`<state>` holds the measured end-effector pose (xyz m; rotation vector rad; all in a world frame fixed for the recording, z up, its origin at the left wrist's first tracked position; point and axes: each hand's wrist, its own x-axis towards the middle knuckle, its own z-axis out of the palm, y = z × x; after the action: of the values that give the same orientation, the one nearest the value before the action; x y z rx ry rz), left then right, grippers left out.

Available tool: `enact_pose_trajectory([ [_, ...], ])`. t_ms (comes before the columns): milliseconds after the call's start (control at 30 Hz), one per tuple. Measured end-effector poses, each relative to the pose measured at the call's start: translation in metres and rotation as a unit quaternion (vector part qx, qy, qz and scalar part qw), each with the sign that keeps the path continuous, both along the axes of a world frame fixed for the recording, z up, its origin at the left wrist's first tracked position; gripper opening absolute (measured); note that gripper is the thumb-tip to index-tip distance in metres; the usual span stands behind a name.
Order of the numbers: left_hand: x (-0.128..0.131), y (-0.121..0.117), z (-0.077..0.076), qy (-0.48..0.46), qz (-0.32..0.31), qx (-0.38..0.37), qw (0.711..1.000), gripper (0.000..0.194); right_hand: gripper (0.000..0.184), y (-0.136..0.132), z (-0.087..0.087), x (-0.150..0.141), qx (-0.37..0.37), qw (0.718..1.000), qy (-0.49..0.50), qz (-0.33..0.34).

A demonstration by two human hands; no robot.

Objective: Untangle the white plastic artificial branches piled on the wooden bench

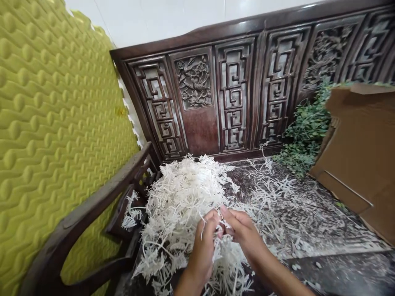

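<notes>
My left hand (207, 234) and my right hand (242, 226) meet over the bench seat, fingertips pinched close together. Between them is a white plastic plant sprig (226, 225), with thin stems poking out past the fingers. Just behind and left of the hands rises a heap of white plastic sprigs (185, 185), branching and frond-like. More white fronds hang below the hands. To the right, loose white stems and small pieces (277, 197) lie scattered over the dark seat.
A carved dark wooden bench back (200, 131) runs along the white wall. The bench armrest (92, 209) and yellow foam matting (61, 115) are at left. At right stands a cardboard box (361, 156), with green artificial foliage (308, 131) beside it.
</notes>
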<state>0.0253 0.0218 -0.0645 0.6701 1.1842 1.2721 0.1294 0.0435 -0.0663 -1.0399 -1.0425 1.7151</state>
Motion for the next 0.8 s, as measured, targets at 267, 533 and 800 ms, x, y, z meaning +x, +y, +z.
enact_pose_trajectory([
  [267, 0.006, -0.006, 0.002, -0.140, 0.032, -0.048, 0.988, 0.011, 0.043, -0.011, -0.010, -0.003, -0.026, 0.992, 0.080, -0.093],
  [533, -0.002, 0.004, 0.018, -0.206, 0.079, -0.081, 0.972, 0.019, 0.046, -0.009, 0.000, -0.007, -0.097, 0.958, 0.248, -0.107],
  [800, 0.006, -0.005, 0.004, -0.034, 0.123, -0.063, 0.990, 0.039, 0.047, -0.006, 0.003, -0.008, -0.179, 0.951, 0.216, -0.129],
])
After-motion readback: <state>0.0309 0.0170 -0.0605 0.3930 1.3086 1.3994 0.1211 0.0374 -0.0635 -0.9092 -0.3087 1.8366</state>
